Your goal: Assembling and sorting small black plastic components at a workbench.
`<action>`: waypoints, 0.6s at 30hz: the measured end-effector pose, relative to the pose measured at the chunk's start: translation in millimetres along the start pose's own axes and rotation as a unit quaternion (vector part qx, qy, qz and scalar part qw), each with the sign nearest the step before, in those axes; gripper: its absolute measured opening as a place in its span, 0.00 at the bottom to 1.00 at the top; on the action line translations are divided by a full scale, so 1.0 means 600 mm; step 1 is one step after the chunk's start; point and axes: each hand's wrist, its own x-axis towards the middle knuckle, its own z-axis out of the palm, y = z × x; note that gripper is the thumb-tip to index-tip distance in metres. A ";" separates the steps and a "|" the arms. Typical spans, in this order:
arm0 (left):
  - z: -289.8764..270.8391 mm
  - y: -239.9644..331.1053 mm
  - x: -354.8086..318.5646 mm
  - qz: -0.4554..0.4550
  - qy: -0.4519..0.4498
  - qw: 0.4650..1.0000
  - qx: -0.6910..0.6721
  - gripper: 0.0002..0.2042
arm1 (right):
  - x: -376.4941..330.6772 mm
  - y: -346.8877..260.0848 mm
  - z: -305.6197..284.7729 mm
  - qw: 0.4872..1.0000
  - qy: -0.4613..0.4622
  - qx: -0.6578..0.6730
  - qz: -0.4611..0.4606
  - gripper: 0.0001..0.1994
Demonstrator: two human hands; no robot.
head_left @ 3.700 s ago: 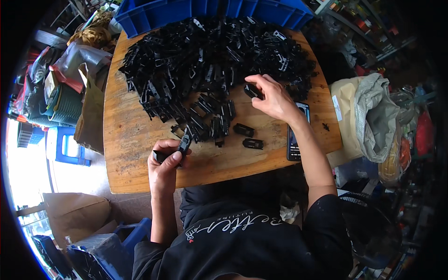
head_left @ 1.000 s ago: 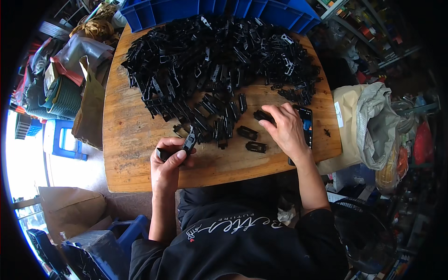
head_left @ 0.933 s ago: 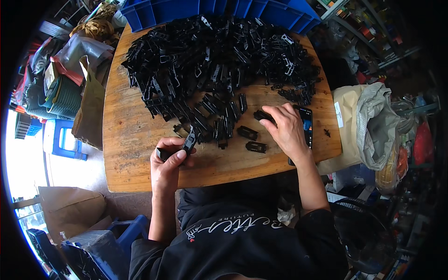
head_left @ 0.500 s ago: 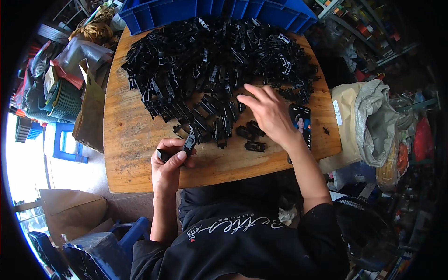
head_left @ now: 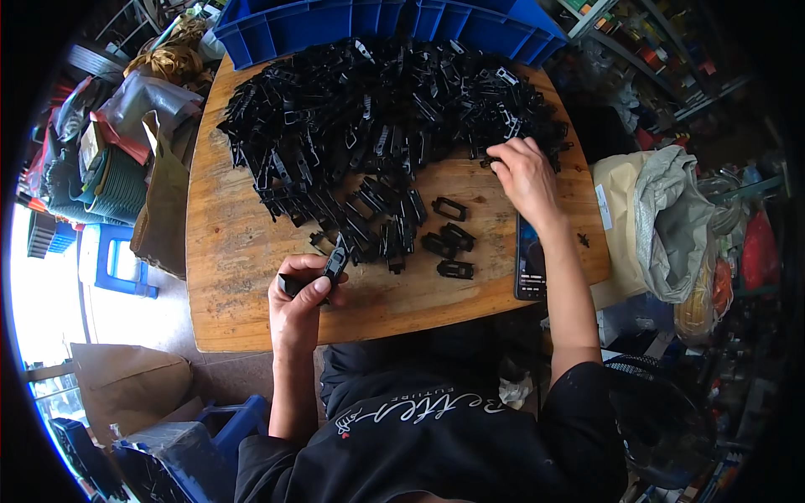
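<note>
Black plastic clips [head_left: 377, 117] lie in a big loose heap on the far half of a round wooden table [head_left: 226, 260], and the heap reaches almost to the blue plastic crate [head_left: 335, 25] that stands at the far edge. A few single clips are apart from the heap on the bare wood: one open rectangular frame [head_left: 449, 208], and just below it a small group of three pieces [head_left: 449, 251] near the middle of the table.

The left hand [head_left: 298, 306] is at the near side of the table. Its fingers are curled closed and the thumb presses on a long black clip piece [head_left: 323, 272], which stands out of the fist and points toward the heap. The right hand [head_left: 524, 176] is stretched out to the right edge of the heap. Its fingertips [head_left: 496, 161] come together on a clip there, but I cannot tell if the piece is really pinched or only touched.

Under the right wrist a dark smartphone [head_left: 530, 264] lies flat near the table edge. Beside the table on the right there is a grey cloth sack [head_left: 671, 218], and on the left a blue plastic stool [head_left: 117, 264] stands on the floor.
</note>
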 end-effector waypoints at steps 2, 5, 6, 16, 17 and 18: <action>0.000 0.001 0.000 0.004 0.000 1.000 0.001 0.12 | 0.010 0.018 0.000 1.000 0.012 -0.011 -0.011 0.08; 0.003 0.000 -0.002 0.008 0.003 1.000 0.002 0.12 | 0.012 0.031 0.010 0.999 -0.051 0.006 0.005 0.07; 0.001 0.000 -0.004 0.009 0.006 1.000 0.003 0.12 | 0.011 0.028 0.005 0.998 -0.064 0.003 0.014 0.06; -0.001 -0.001 -0.001 0.005 0.004 1.000 -0.007 0.12 | -0.008 0.014 -0.009 0.985 -0.083 0.153 -0.015 0.06; -0.001 -0.002 -0.001 0.006 0.000 1.000 -0.008 0.12 | -0.010 0.010 -0.008 0.980 -0.080 0.159 -0.084 0.06; -0.001 -0.001 -0.001 0.006 0.000 1.000 -0.008 0.12 | -0.011 0.005 -0.008 0.983 -0.089 0.126 -0.096 0.06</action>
